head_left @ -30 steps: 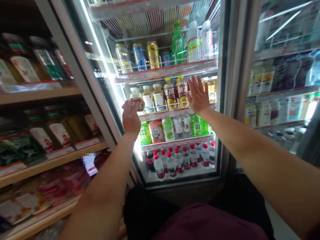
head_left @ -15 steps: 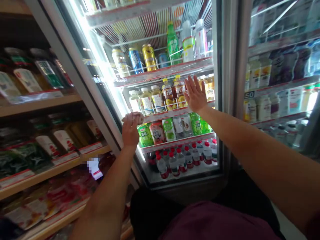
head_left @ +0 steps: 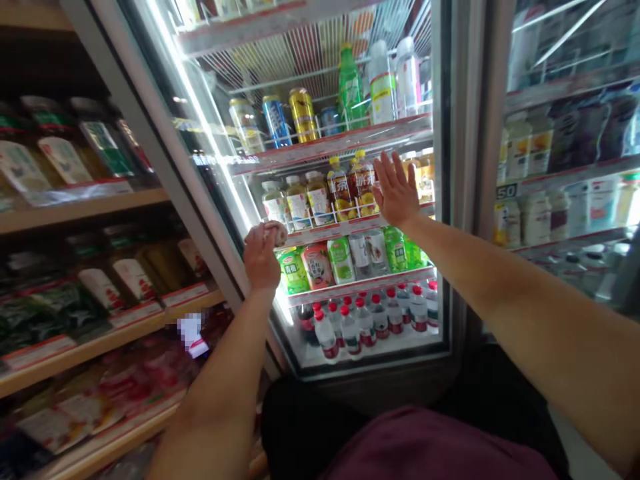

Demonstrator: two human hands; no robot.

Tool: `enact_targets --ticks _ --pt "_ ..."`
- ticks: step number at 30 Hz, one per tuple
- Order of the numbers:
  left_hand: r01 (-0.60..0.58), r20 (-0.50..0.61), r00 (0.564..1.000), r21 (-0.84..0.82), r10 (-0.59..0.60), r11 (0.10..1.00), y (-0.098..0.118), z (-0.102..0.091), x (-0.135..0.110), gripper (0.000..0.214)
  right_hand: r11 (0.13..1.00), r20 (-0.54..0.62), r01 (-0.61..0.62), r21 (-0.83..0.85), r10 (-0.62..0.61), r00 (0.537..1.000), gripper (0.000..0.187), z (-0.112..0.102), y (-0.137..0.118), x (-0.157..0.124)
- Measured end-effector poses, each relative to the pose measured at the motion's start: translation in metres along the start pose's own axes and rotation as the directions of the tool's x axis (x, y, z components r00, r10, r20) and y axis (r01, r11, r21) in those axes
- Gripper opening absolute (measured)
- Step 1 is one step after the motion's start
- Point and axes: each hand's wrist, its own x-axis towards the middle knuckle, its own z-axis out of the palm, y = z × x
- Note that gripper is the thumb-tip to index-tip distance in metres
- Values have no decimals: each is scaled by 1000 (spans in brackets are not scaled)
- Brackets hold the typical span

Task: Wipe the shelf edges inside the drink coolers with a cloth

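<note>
A lit drinks fridge with a glass door (head_left: 320,363) stands in front of me. My left hand (head_left: 263,257) is closed around a crumpled, pale pinkish cloth (head_left: 276,233) at the left side of the glass, near the lower shelves. Farther right, my right hand (head_left: 397,190) lies flat with spread fingers, seemingly on the glass. Behind its fingers are brown tea bottles with yellow caps (head_left: 343,190). Green drink packs (head_left: 295,270) show just below the cloth. Whether the left fingertips touch the glass is hard to see.
Wooden shelves (head_left: 100,207) with bottles and packs run along the left. Another glass-fronted fridge (head_left: 565,180) stands to the right, past a metal frame (head_left: 475,167). Red-capped water bottles (head_left: 367,320) fill the bottom fridge shelf. My dark-clothed legs (head_left: 305,420) are close below the door.
The view has shifted slightly, so the fridge sits a little farther right in the picture. Both hands keep nearly the same places, the left one still on the cloth.
</note>
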Motion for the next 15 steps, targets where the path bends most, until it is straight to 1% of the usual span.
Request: enact_targets --ticks 4,6,7,10,11,13,15 --pt "37 -79 996 9 -36 999 -9 -3 19 52 1000 -2 -2 11 2 1000 68 1 1 0" --pt "30 -100 995 -3 -30 1000 -8 -1 18 53 1000 0 -2 24 2 1000 68 2 1 -1" --pt "7 -85 996 -8 -7 1000 -6 0 14 52 999 -1 -1 32 1 1000 68 2 1 -1" --pt "-113 10 994 1 113 994 2 3 0 51 999 -3 -1 43 2 1000 68 2 1 -1" --pt "-143 19 990 11 143 990 4 4 -1 51 999 0 0 42 0 1000 69 2 1 -2" --pt "-163 -22 986 41 164 986 6 4 3 52 999 4 1 38 -2 1000 69 1 0 -2" --pt "-152 -95 983 60 157 987 7 6 12 51 999 1 0 32 0 1000 68 1 -1 -2"
